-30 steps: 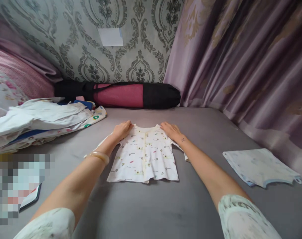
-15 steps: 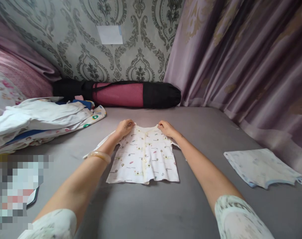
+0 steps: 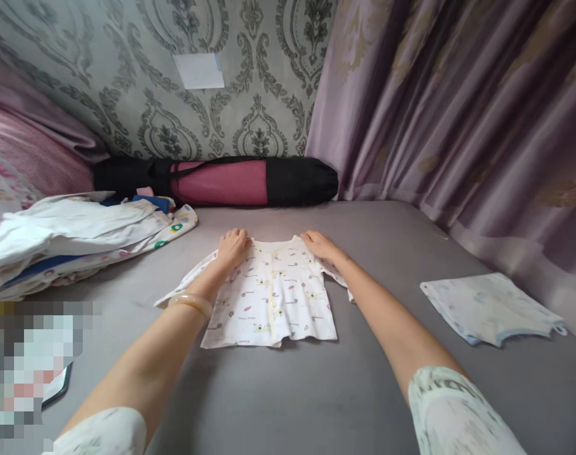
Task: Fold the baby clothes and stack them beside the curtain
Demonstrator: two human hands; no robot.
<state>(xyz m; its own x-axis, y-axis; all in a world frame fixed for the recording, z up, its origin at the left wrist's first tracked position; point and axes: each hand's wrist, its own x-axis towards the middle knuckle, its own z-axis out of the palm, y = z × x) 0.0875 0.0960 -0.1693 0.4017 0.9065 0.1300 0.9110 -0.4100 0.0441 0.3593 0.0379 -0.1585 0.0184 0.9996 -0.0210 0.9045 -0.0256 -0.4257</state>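
A small white baby shirt (image 3: 269, 294) lies spread front side up on a grey sheet, its neckline away from me. It has a small colourful print and a pale yellow button strip down the middle. At its left shoulder is my left hand (image 3: 233, 246), fingers bent over the cloth and fingertips hidden; a pale bangle sits on that forearm. My right hand (image 3: 317, 244) grips the opposite shoulder corner between thumb and fingers. Both sleeves stick out sideways, partly beneath my forearms.
A heap of clothes (image 3: 74, 230) lies at the left, with a partly pixelated phone (image 3: 57, 387) nearer me. To the right is a folded pale garment (image 3: 494, 306) with blue edging. A black and pink rolled bag (image 3: 219, 182) lies along the wall, beside a purple curtain (image 3: 387, 114).
My left hand has shifted slightly left on the shoulder, its fingers now bent more over it. The sleeves show more spread out. The whole view has turned a little to the right.
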